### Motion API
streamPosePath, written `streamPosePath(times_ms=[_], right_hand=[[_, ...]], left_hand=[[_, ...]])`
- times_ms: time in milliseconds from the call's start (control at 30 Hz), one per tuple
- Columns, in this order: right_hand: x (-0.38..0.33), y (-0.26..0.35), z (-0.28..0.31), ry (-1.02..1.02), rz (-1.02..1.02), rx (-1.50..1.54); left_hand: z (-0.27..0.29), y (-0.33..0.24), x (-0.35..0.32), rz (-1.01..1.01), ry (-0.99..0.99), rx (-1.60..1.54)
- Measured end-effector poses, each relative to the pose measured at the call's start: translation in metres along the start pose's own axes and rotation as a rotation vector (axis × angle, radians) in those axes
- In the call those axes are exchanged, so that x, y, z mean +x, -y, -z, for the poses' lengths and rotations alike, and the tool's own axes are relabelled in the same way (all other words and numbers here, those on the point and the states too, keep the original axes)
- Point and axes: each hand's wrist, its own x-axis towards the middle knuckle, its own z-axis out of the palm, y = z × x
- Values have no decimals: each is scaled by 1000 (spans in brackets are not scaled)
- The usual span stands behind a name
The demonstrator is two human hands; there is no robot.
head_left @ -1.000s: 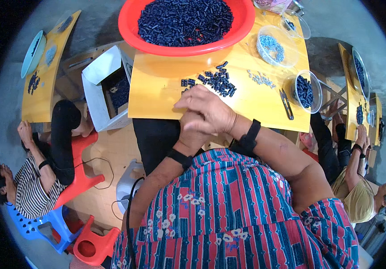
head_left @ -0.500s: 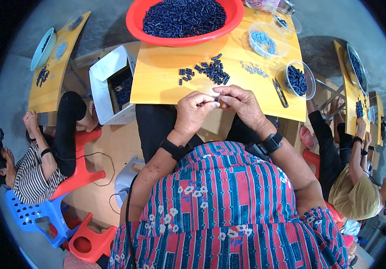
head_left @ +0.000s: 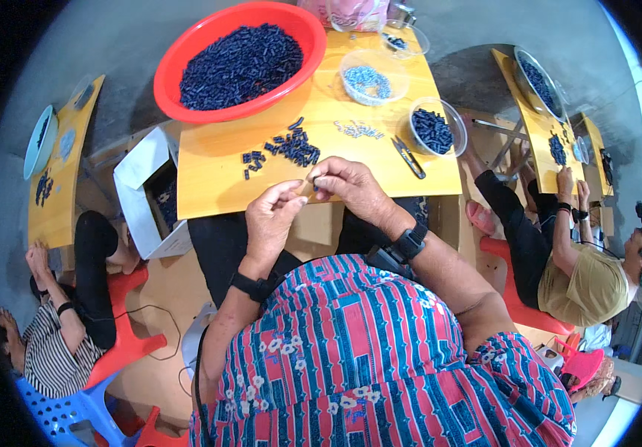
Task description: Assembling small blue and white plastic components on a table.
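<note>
Counter (head_left: pixel 220 190): yellow top in front of the person, running away from their lap.
Co-workers: one in a striped top (head_left: pixel 56 354) at the left, one in a tan top (head_left: pixel 585 287) at the right, each seated beside another yellow surface.
Red basin (head_left: pixel 313 48): on the far left part of the counter, heaped with small dark pieces.
White box (head_left: pixel 141 160): flap up, below counter height, just left of it.
Pink bag (head_left: pixel 354 10): at the counter's far edge, right of the basin.
Right grip (head_left: pixel 354 190): thumb and fingers pinched on a small dark piece, over the counter's near edge.
Left grip (head_left: pixel 272 212): thumb and forefinger drawn together, facing the right; whether they hold anything is too small to tell.
Clear tubs: one of dark pieces (head_left: pixel 458 125) near the right edge, one of blue-silver bits (head_left: pixel 399 74) beyond it, a third (head_left: pixel 418 42) farther back.
Dark pile (head_left: pixel 299 149): loose on the counter, between basin and hands, a few pieces strayed left.
Snips (head_left: pixel 416 170): black-handled, lying just left of the nearest tub.
Silver bits (head_left: pixel 358 130): scattered right of the pile.
Small dark piece (head_left: pixel 315 182): at the right fingertips, mostly covered by them.
</note>
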Motion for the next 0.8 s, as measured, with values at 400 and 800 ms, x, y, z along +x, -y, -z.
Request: streamPosePath(times_ms=[400, 800], right_hand=[[-31, 55, 153, -801, 375, -1451], [15, 21, 27, -300, 357, -901]], left_hand=[[9, -5, 9, -471, -57, 587], [19, 3, 7, -359, -27, 485]])
